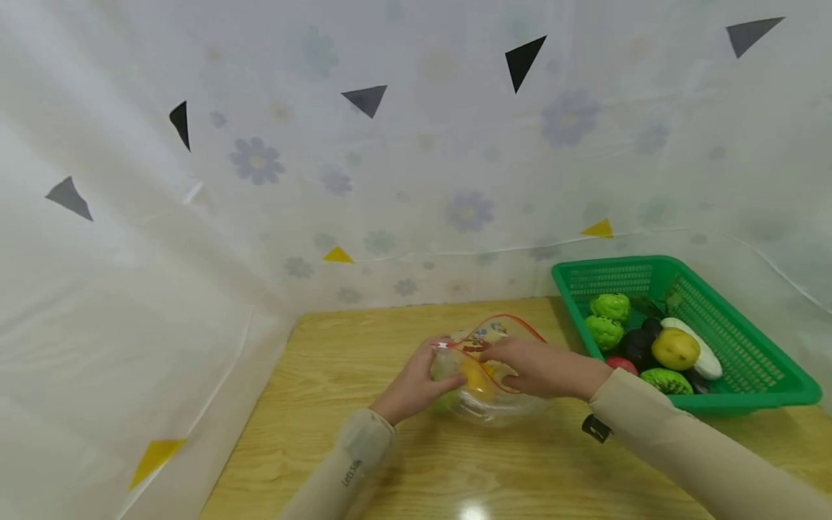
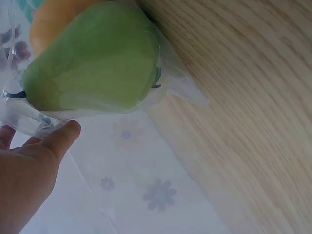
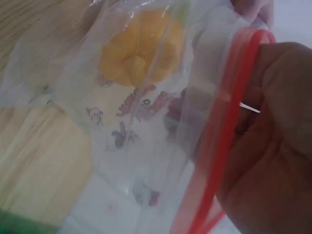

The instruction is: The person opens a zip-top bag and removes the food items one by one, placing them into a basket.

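Note:
A clear zip bag with a red-edged mouth rests on the table, printed with small coloured pictures. My left hand grips the bag at the left end of its mouth, beside the white slider, thumb on the near side. My right hand is at the mouth, its bent fingers reaching past the red edge, with no item showing between them. Inside the bag lie a green pear-shaped fruit with a dark stem and a ribbed yellow-orange pumpkin.
To the right stands a green plastic basket. It holds a yellow round fruit, a long white vegetable, several bumpy green pieces, dark pieces and a red one. A white patterned sheet hangs behind the wooden table.

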### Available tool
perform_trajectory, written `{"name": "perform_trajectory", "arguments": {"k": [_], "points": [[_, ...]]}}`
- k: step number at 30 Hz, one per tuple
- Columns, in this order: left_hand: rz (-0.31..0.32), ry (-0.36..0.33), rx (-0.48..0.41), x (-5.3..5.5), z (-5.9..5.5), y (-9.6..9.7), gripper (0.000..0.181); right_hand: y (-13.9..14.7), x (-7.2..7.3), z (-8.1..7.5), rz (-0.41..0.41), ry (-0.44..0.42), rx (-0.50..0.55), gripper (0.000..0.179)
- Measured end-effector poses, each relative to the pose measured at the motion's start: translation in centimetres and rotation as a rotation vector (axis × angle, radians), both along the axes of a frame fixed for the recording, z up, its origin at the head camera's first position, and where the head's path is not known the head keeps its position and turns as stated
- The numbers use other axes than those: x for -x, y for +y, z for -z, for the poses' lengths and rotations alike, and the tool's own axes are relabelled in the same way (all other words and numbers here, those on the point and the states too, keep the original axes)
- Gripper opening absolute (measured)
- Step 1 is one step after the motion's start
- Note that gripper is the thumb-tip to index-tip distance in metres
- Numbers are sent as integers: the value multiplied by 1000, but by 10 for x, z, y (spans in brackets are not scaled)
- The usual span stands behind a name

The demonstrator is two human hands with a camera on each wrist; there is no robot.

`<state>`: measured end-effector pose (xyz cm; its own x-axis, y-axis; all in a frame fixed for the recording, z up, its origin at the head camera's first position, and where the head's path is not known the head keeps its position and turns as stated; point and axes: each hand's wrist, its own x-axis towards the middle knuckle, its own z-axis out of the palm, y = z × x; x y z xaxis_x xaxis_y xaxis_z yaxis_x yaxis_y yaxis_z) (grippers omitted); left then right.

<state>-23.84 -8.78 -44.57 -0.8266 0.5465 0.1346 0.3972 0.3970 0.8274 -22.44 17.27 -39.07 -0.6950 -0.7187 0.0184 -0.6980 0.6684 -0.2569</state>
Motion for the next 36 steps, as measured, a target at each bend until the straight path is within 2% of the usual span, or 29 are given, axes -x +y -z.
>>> {"name": "perform_trajectory", "arguments": {"k": [6,12,16,20,23,29,36], "points": [[23,-13,-20,-2,0,0,73,-14,17,16,16,-46,-82,61],[-9,23,47,-3,0,1,69,-24,23,29,34,-61,-147,70],[-19,68,88,-2,0,2,62,-27,25,36,34,-31,-188,72],[-21,75,88,0,3,3,58,-28,28,44,-15,24,-190,67],[-25,68,82,0,4,3,58,-28,28,48,-20,44,-180,63],[-32,40,68,0,5,2,62,-26,24,45,14,39,-130,62],[-39,41,53,2,5,1,58,-19,17,31,47,18,-38,70]]}}
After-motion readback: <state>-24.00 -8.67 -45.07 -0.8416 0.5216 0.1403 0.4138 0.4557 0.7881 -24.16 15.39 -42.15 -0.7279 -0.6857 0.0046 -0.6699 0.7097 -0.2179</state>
